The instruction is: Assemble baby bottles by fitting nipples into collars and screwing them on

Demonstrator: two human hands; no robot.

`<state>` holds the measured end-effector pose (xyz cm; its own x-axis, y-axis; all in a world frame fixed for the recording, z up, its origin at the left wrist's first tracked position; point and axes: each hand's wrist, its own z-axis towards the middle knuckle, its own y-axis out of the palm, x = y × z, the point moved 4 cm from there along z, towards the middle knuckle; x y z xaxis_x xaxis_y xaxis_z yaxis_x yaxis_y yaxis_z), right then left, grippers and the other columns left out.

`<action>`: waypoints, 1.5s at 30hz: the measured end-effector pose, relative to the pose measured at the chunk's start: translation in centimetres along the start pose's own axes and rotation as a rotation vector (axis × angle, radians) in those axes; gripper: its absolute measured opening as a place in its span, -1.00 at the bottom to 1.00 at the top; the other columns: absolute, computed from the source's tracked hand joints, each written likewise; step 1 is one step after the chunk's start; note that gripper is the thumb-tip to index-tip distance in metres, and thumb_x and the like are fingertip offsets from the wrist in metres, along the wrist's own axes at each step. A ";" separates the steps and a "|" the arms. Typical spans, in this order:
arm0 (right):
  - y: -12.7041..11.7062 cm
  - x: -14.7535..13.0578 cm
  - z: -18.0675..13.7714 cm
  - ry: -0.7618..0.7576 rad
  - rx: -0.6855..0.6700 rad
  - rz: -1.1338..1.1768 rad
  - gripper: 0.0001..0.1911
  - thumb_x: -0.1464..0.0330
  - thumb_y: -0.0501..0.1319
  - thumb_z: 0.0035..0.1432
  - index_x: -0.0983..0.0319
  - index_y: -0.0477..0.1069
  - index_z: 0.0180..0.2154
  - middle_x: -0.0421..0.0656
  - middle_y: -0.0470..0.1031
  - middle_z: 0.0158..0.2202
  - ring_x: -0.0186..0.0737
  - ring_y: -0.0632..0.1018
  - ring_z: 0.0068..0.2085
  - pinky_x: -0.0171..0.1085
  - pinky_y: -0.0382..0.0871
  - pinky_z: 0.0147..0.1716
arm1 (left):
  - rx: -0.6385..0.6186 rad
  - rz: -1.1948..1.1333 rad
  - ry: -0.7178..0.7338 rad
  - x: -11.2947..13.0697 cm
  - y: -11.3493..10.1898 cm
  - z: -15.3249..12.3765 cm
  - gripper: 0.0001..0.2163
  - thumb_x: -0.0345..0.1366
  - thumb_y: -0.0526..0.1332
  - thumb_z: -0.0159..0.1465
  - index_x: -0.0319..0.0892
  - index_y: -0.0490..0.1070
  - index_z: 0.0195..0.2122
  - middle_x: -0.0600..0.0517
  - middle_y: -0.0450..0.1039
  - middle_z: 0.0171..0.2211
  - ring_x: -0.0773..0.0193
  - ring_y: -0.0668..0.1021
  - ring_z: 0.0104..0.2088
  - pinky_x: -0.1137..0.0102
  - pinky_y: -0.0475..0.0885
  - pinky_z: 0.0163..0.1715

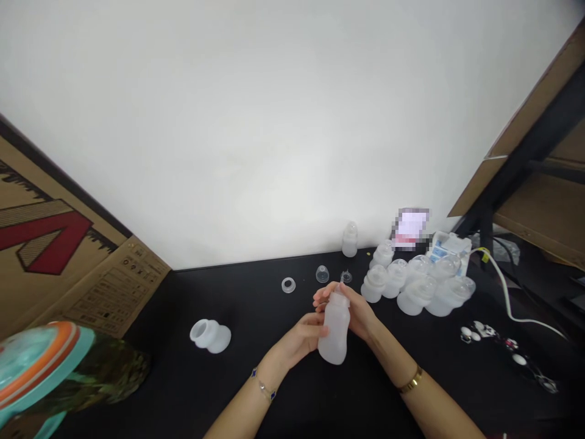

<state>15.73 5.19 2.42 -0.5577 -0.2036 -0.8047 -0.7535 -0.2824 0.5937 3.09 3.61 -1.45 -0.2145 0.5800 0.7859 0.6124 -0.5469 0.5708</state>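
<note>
A frosted baby bottle [335,338] is upright, slightly tilted, between my hands. My left hand [299,341] is closed round its body from the left. My right hand [354,308] curls behind and around its neck, thumb by the top, where a thin clear piece sticks up. Part of the right fingers is hidden behind the bottle. Just beyond lie a white collar ring [288,285], a clear dome cap [322,274] and a small clear part [346,277]. An open white bottle [211,336] lies on its side to the left.
Several capped bottles [414,296] cluster on the right of the black table [256,390]; one bottle [350,239] stands by the wall. A phone [411,228], white cable [507,299] and beaded cord [509,344] lie beyond. A large jar [68,366] and cardboard box [132,274] occupy the left.
</note>
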 end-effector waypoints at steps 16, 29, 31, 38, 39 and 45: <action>-0.2 0.1 0.5 -0.073 0.049 -0.045 -0.64 0.12 0.19 0.22 0.22 0.45 -0.50 -0.16 0.45 -0.49 -0.13 0.52 -0.30 -0.17 0.35 -0.19 | 0.111 0.174 0.067 0.5 0.4 0.2 -0.69 -0.30 0.39 0.09 -0.25 0.57 -0.13 -0.04 0.51 -0.29 0.24 0.51 -0.30 0.45 0.33 -0.33; -0.8 0.4 1.0 -0.033 0.115 -0.061 -0.64 0.16 0.23 0.18 0.25 0.41 -0.53 -0.19 0.42 -0.52 -0.21 0.49 -0.37 -0.26 0.33 -0.30 | 0.150 0.280 0.103 0.6 -0.1 0.5 -0.69 -0.26 0.39 0.10 -0.25 0.57 -0.13 -0.04 0.54 -0.29 0.21 0.51 -0.31 0.44 0.30 -0.35; -1.0 0.5 1.1 -0.039 0.129 -0.063 -0.66 0.17 0.23 0.19 0.25 0.41 -0.53 -0.19 0.42 -0.52 -0.22 0.48 -0.38 -0.26 0.32 -0.31 | 0.155 0.289 0.119 0.8 0.0 0.4 -0.70 -0.25 0.39 0.10 -0.25 0.58 -0.16 -0.03 0.54 -0.31 0.22 0.50 -0.33 0.44 0.29 -0.35; -1.3 1.1 1.3 -0.051 0.199 -0.077 -0.70 0.22 0.24 0.16 0.25 0.41 -0.53 -0.20 0.43 -0.53 -0.25 0.47 -0.40 -0.28 0.32 -0.32 | 0.162 0.307 0.163 1.1 0.4 0.4 -0.72 -0.23 0.41 0.09 -0.26 0.60 -0.20 -0.03 0.54 -0.37 0.19 0.51 -0.31 0.39 0.31 -0.28; -1.4 1.1 1.3 -0.052 0.206 -0.083 -0.70 0.22 0.25 0.16 0.25 0.41 -0.53 -0.20 0.43 -0.53 -0.25 0.47 -0.40 -0.28 0.32 -0.32 | 0.166 0.311 0.171 1.0 0.3 0.5 -0.72 -0.23 0.41 0.09 -0.26 0.60 -0.20 -0.03 0.54 -0.37 0.18 0.52 -0.31 0.38 0.32 -0.27; -1.5 1.1 1.3 -0.081 0.232 -0.130 -0.69 0.21 0.25 0.15 0.26 0.41 -0.53 -0.19 0.44 -0.53 -0.25 0.47 -0.40 -0.29 0.31 -0.34 | 0.166 0.381 0.258 1.0 0.3 0.6 -0.72 -0.23 0.40 0.11 -0.27 0.60 -0.19 -0.05 0.56 -0.33 0.11 0.54 -0.25 0.33 0.35 -0.19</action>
<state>15.77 6.58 0.68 -0.4704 -0.1014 -0.8766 -0.8748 -0.0770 0.4784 3.53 4.44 -0.63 -0.1209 0.1773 0.9767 0.7925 -0.5752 0.2025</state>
